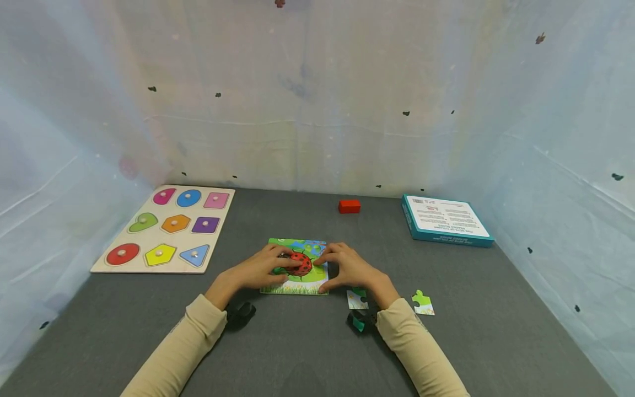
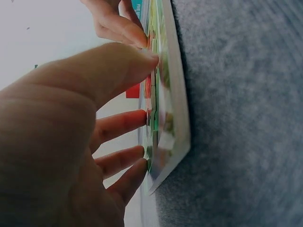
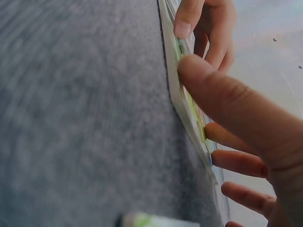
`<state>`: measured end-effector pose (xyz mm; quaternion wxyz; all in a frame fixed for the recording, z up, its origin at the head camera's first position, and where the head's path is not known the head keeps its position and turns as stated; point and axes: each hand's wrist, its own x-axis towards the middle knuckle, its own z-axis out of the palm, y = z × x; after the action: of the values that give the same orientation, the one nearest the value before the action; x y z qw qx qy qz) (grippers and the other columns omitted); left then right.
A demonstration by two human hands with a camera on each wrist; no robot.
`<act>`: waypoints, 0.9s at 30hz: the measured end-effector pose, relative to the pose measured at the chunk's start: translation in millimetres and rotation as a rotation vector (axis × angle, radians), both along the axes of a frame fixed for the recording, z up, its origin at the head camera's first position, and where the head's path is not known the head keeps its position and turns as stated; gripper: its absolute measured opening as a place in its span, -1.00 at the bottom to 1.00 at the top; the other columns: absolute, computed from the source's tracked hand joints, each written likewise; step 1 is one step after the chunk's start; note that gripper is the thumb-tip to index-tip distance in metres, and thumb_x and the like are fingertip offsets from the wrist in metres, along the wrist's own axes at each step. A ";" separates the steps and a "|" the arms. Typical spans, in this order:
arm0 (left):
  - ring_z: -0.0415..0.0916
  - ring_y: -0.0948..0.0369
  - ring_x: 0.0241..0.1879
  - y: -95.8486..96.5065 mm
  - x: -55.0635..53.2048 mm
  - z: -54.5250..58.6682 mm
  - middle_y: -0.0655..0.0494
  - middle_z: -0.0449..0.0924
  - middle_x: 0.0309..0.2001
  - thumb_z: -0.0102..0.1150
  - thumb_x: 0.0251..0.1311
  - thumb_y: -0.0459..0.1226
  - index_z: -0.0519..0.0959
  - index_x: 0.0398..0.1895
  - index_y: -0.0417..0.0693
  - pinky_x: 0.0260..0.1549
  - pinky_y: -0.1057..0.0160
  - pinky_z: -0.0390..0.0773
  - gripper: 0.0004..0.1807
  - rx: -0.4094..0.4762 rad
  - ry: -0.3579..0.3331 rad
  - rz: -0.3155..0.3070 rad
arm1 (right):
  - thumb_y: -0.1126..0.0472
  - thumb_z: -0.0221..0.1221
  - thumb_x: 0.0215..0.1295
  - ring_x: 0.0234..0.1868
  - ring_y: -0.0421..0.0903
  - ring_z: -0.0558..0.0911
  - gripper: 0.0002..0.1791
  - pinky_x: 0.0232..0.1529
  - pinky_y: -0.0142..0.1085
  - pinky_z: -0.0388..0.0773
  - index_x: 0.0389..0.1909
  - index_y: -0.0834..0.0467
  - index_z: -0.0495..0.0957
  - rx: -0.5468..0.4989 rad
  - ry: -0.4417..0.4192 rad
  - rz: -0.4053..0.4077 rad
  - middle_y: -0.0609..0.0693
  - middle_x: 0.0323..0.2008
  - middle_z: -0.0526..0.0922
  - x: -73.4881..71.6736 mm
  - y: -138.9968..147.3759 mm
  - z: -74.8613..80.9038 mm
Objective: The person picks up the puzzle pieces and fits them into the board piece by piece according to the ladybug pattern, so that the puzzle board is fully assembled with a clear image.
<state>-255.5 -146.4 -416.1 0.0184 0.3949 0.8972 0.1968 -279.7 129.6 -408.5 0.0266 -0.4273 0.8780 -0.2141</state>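
A ladybug jigsaw puzzle [image 1: 300,290] lies flat on the grey table in its pale tray [image 2: 182,127]. My left hand [image 1: 263,268] rests over its left part, thumb near the front edge and fingertips on the picture. From the other side, my right hand [image 1: 349,267] touches the right part with spread, slightly bent fingers. In the left wrist view, some pieces [image 2: 154,90] stand a little above the tray rim beneath the fingertips. One loose puzzle piece [image 1: 357,299] lies beside the right wrist, partly hidden, and a green-and-white piece [image 1: 423,303] lies farther right.
A wooden shape board [image 1: 163,226] with colourful knobbed shapes lies at the back left. A red block [image 1: 349,206] sits behind the puzzle. At the back right lies a flat teal box [image 1: 446,220]. Pale sheeting [image 1: 297,154] rises along the table's back and sides.
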 end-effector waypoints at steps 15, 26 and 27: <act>0.03 -0.17 0.33 -11.9 2.5 10.1 -0.12 0.19 0.34 0.39 -0.19 0.17 0.39 0.27 0.01 0.20 -0.30 -0.02 -0.11 -0.087 -0.086 0.063 | -0.24 0.40 -0.17 0.17 -0.03 0.27 -0.27 0.12 0.04 0.24 0.08 -0.04 0.55 0.030 0.005 0.007 -0.08 0.07 0.42 0.9 5.7 -4.0; 0.06 -0.12 0.34 -22.5 1.0 13.8 -0.16 0.17 0.35 0.43 -0.19 0.08 0.31 0.29 -0.17 0.21 -0.32 -0.08 -0.04 -0.081 -0.161 0.060 | -0.17 0.40 -0.10 0.26 0.06 0.20 -0.27 0.17 0.13 0.16 0.15 0.00 0.49 0.035 -0.044 0.019 0.03 0.19 0.36 5.6 7.0 1.3; 0.05 -0.12 0.35 -22.7 1.1 13.6 -0.16 0.17 0.35 0.43 -0.18 0.08 0.31 0.29 -0.17 0.22 -0.32 -0.07 -0.04 -0.081 -0.169 0.060 | -0.15 0.39 -0.08 0.27 0.07 0.18 -0.27 0.18 0.14 0.15 0.16 0.01 0.47 0.028 -0.052 0.027 0.05 0.20 0.35 6.0 7.7 1.3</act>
<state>-254.4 -169.1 -402.4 0.1041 0.3488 0.9111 0.1934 -273.7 137.3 -407.2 0.0586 -0.4329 0.8741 -0.2124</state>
